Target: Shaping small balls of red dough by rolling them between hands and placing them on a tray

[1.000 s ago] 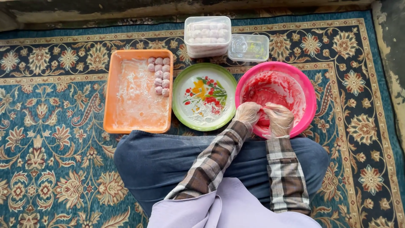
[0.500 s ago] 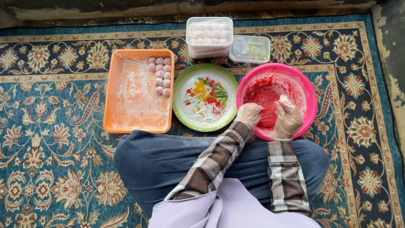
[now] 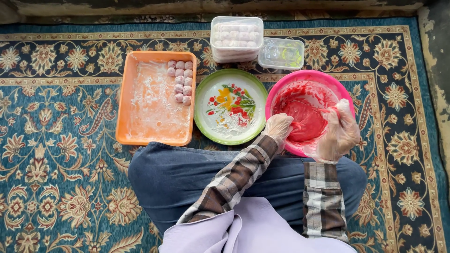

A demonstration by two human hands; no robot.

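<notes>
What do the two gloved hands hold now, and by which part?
The left hand and right hand both reach into the round pink plastic bowl of red dough; any grip cannot be told.

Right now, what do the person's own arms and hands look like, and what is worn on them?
Both arms wear long plaid sleeves in brown, grey and white checks. The left hand and the right hand are each covered by a thin, clear, crinkled plastic glove, loose at the wrist. Red smears mark the gloves. No watch or ring shows.

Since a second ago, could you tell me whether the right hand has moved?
Yes. The right hand has shifted rightward and slightly down, from the middle of the pink bowl toward its right rim.
</notes>
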